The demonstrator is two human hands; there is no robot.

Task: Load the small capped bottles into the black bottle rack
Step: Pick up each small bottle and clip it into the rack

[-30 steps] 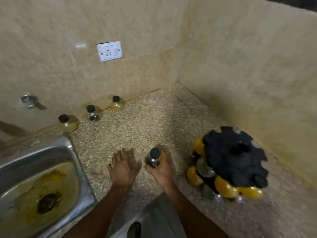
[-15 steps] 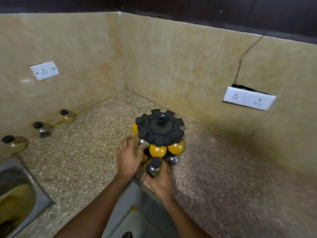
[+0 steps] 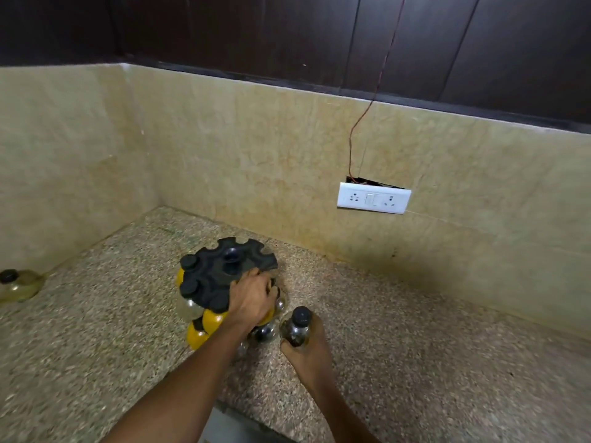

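Small clear glass bottle with a black cap [image 3: 298, 327], held upright in the right hand [image 3: 307, 350], whose fingers curl round its body, just right of the round black plastic bottle rack [image 3: 220, 276] on the speckled granite counter [image 3: 415, 346]. Left hand [image 3: 252, 298] grips the rack's near right edge from above. Yellow-filled and clear bottles hang in its notches. Another capped clear bottle [image 3: 19, 284] stands at the far left by the beige wall. A white socket plate [image 3: 373, 198] is on the wall. No readable writing shows.
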